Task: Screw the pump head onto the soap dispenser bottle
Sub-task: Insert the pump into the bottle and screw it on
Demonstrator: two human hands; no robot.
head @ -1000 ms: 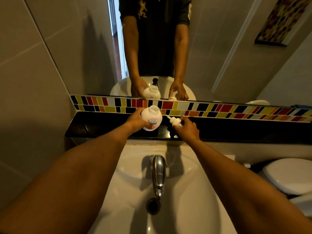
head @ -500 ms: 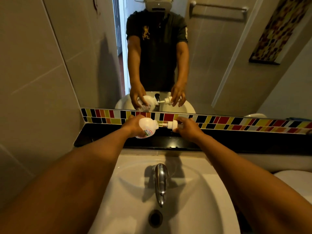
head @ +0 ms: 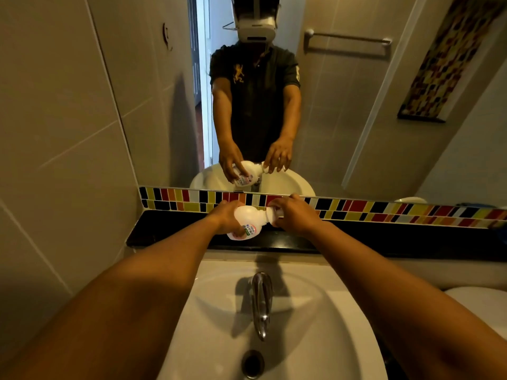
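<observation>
A white soap dispenser bottle (head: 248, 222) with a pink and green label is tilted on its side above the black ledge (head: 170, 231), its neck pointing right. My left hand (head: 226, 216) grips its body from the left. My right hand (head: 292, 215) is closed around the white pump head (head: 271, 213), which sits at the bottle's neck; my fingers hide most of it. The mirror above repeats both hands and the bottle.
A white basin (head: 343, 325) with a chrome tap (head: 262, 300) and a drain (head: 252, 363) lies below my arms. A band of coloured tiles (head: 384, 211) runs along the mirror's base. A white toilet lid (head: 480, 303) shows at the right edge. A tiled wall stands at left.
The bottle went from upright to lying on its side. My right hand brought the pump head from beside the bottle into its neck, and the dip tube is no longer visible.
</observation>
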